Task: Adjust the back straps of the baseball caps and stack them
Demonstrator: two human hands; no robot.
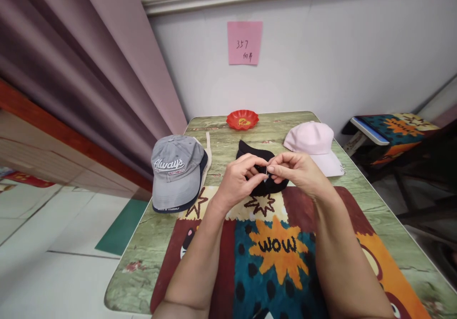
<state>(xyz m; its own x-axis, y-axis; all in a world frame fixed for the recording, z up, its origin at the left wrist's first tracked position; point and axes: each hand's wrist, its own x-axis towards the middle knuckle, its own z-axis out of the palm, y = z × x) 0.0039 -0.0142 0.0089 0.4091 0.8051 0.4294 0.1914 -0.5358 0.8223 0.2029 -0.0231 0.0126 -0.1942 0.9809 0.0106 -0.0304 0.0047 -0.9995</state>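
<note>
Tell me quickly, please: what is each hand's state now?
Left hand: closed, holding the black cap.
Right hand: closed, pinching the same cap; exact part unclear.

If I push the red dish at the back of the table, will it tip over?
The red dish probably won't tip, since it looks wide and shallow. It looks like thin, shiny plastic, so it's likely light and slippery.

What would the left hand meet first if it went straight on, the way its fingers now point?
Probably the right hand, directly opposite the left hand at the black cap; exact depth is unclear.
</note>
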